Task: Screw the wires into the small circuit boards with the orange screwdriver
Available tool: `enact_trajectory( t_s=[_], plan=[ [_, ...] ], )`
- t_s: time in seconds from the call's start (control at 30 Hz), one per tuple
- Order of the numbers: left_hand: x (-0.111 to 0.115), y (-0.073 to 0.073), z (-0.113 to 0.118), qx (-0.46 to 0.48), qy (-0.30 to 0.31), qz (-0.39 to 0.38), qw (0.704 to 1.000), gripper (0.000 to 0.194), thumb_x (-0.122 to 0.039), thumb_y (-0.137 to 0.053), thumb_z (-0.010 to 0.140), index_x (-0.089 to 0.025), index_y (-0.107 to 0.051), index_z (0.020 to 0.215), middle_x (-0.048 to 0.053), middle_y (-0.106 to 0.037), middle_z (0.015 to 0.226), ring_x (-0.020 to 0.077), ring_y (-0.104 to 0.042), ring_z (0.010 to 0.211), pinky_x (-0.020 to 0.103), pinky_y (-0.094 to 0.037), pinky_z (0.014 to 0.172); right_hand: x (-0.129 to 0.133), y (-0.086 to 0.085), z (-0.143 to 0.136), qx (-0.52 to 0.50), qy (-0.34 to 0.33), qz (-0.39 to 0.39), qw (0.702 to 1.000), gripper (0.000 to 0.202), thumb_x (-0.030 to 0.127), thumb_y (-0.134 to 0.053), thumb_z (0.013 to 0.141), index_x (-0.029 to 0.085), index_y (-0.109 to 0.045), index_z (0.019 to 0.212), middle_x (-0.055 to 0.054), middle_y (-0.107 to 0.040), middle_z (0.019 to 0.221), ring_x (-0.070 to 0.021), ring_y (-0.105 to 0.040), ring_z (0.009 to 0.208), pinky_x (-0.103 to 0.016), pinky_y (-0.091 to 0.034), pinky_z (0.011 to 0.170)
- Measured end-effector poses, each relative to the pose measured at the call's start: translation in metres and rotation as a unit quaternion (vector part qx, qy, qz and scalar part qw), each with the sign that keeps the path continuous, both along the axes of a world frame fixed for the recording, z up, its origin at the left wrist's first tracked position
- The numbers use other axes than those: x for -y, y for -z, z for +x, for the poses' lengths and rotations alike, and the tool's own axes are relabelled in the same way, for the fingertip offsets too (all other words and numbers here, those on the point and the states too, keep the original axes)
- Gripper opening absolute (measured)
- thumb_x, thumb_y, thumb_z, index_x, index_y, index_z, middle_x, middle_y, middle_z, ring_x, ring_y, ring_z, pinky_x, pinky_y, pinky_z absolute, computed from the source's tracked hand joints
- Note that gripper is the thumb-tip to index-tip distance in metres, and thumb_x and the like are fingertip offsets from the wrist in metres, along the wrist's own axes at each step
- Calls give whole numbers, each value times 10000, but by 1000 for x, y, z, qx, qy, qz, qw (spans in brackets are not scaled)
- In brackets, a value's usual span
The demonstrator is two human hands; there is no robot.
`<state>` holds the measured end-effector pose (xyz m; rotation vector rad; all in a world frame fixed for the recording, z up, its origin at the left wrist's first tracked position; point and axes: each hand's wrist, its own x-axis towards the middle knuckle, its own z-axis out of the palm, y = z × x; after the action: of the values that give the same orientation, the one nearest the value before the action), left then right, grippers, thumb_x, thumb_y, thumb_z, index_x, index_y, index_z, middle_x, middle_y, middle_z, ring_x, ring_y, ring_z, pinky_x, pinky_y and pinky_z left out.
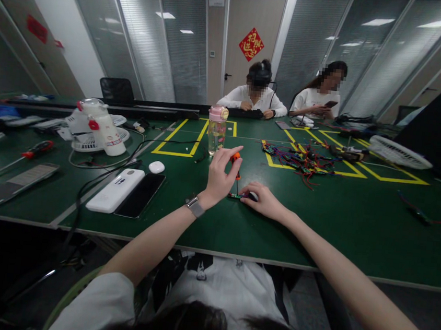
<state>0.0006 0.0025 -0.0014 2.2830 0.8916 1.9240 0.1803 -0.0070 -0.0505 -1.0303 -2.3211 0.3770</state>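
Observation:
My left hand (221, 178), with a watch (194, 206) on its wrist, is closed around the orange and black handle of a screwdriver (236, 158). The screwdriver stands nearly upright, its thin shaft pointing down at a small green circuit board (234, 196) on the table. Whether the tip touches the board is too small to tell. My right hand (264, 201) rests on the table and pinches the board's right end with its fingertips. A small dark rounded part shows beside those fingers.
A pink-lidded bottle (216, 133) stands just beyond my left hand. Wired boards (300, 158) lie heaped at the right. To the left are a white power bank (116, 190), a phone (140, 195), a white bottle (108, 131) and another screwdriver (28, 155). Two people sit opposite.

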Motion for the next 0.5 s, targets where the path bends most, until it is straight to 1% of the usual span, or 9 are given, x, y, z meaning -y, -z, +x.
enact_trajectory(
  t_s=[0.07,0.13,0.2,0.27,0.33,0.4,0.5],
  plan=[
    [0,0,0,5,-10,9,1000,220,-320,-556,915,-202,-615,1092,24,-547,897,142,-531,852,285,-452,802,0,0,0,-1,-2,0,1000,82,175,-642,823,182,-680,895,-58,-661,835,-210,-581,830,-355,-448,796],
    [0,0,0,11,-15,13,1000,219,-354,-585,895,-201,-637,1043,16,-502,863,136,-516,815,274,-451,771,0,0,0,-5,-5,1,1000,78,175,-642,823,181,-679,892,-59,-662,840,-209,-581,829,-356,-448,798],
    [1,-1,0,9,-8,5,1000,252,-363,-510,934,-209,-628,1095,28,-501,899,142,-521,846,282,-454,791,0,0,0,-7,-4,1,1000,77,175,-646,820,179,-677,890,-59,-660,839,-208,-580,826,-354,-449,796],
    [3,-1,-1,-1,12,-8,1000,311,-331,-389,983,-214,-579,1200,55,-536,994,156,-537,933,302,-453,851,0,1,0,-6,-3,1,1000,80,174,-647,820,176,-676,894,-59,-658,836,-206,-579,823,-352,-450,793],
    [4,-1,0,-7,29,-19,999,346,-290,-320,1002,-214,-525,1269,72,-574,1075,164,-545,1004,318,-446,900,-1,1,0,-6,-4,1,1000,82,174,-646,823,172,-676,899,-60,-656,836,-205,-579,822,-351,-450,794],
    [3,-1,0,-8,30,-23,999,337,-279,-334,1000,-217,-506,1282,68,-607,1082,165,-556,1009,323,-446,908,-1,2,0,-7,-5,1,1000,82,175,-646,823,169,-675,900,-61,-655,837,-205,-578,822,-352,-450,796],
    [2,0,0,-6,10,-13,1000,292,-305,-437,972,-217,-545,1228,48,-618,998,157,-562,934,315,-454,871,-1,2,0,-8,-5,-1,1000,80,172,-646,821,170,-675,896,-59,-654,832,-206,-576,824,-351,-449,793]
  ],
)
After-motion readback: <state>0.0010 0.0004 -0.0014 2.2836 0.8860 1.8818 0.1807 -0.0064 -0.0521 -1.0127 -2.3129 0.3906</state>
